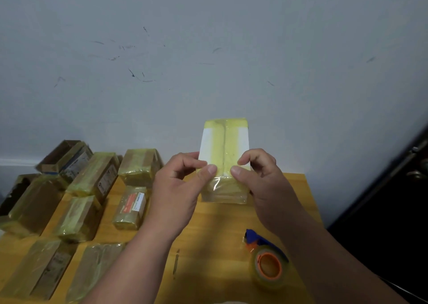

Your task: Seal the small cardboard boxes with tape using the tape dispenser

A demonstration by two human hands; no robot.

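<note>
Up above the far edge of the yellow wooden table (208, 245), both hands hold a small white cardboard box wrapped in glossy yellowish tape (224, 141). The left hand (178, 187) pinches its near left corner between thumb and curled fingers (185, 162), and the right hand (266, 183) pinches the near right corner the same way. A loose flap of clear shiny tape (223, 190) hangs from the box's near end, between the two thumbs, wrinkled and catching light.

The table's far edge meets a pale grey wall (208, 48) scuffed with dark marks. To the right, the table edge drops off beside a dark door (393, 211).

Open wood lies in the middle of the table, under and in front of the hands. On the near right of it rests a blue and orange plastic tape dispenser carrying a round roll of clear tape (266, 262), just beside the right forearm and well apart from the box.

The left half of the table is crowded with rectangular brown cardboard boxes wrapped in shiny tape (92, 187), set close in rows. One smaller taped box with an orange and white label (132, 206) sits nearest the left wrist.
</note>
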